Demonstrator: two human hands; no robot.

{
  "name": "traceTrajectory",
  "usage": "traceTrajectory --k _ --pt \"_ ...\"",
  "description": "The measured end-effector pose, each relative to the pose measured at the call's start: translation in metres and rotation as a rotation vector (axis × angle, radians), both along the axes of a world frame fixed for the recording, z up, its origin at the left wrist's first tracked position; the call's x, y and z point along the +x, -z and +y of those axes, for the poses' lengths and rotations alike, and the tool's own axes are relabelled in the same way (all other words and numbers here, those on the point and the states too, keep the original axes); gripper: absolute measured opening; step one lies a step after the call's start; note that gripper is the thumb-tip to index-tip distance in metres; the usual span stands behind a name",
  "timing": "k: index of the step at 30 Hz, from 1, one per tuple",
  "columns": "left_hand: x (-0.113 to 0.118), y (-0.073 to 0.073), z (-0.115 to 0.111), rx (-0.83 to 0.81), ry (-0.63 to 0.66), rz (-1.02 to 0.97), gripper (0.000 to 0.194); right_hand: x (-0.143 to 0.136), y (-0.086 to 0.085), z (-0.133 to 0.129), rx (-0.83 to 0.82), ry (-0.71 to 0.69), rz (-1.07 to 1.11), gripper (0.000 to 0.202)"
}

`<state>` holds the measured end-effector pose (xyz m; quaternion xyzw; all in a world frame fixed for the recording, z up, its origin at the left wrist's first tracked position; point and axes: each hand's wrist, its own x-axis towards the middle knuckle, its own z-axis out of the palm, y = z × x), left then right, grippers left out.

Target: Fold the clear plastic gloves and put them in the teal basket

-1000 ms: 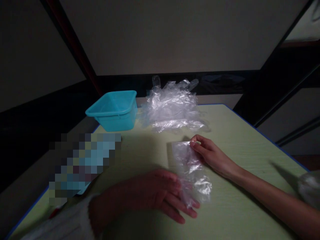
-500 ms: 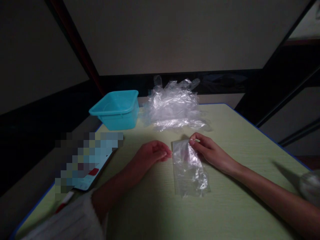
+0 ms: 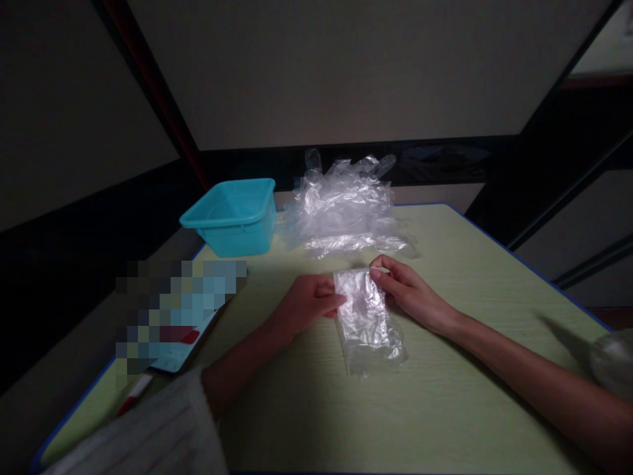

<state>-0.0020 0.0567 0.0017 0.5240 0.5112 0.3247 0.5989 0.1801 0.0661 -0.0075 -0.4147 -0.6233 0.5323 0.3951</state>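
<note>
A clear disposable plastic glove (image 3: 366, 316), thin and wrinkled, hangs between my hands just above the table. My right hand (image 3: 403, 284) pinches its upper right corner between thumb and finger. At the left edge, my left hand (image 3: 316, 300) has its thumb over the film, the other fingers partly hidden behind it. Beyond the hands lies a heap of similar clear plastic gloves (image 3: 346, 208), with some rounded finger shapes sticking up.
A turquoise plastic basin (image 3: 235, 231) stands at the back left of the pale, blue-edged table (image 3: 475, 409). Nearer on the left lies a flat, partly pixelated package (image 3: 175, 356), with a red and white pen-like item (image 3: 136, 394) beside it. A translucent object (image 3: 613, 363) sits at the right edge.
My left hand has moved right and taken hold of the glove's left edge. My right hand has shifted slightly left and up, with the glove's upper part now looking flatter and brighter.
</note>
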Motion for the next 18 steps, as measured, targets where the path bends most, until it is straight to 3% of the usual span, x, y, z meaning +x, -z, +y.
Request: traceTrajectory --k 4,7,10,18 --pt "0.0024 0.0012 -0.0013 0.013 -0.025 0.015 0.007 0.0022 -0.0012 -0.0002 -0.072 -0.084 0.036 0.033" --pt "0.0031 0.0033 -0.0018 0.027 -0.049 0.031 0.005 0.0043 -0.0001 -0.0004 -0.095 -0.158 0.065 0.049" --pt "0.0026 0.0062 -0.0012 0.046 -0.074 0.047 0.003 0.0052 0.0021 0.0 -0.086 -0.148 0.041 0.059" --pt "0.0015 0.0086 -0.0012 0.072 -0.097 0.076 0.008 0.0068 0.0058 0.0018 -0.07 -0.141 0.0 0.054"
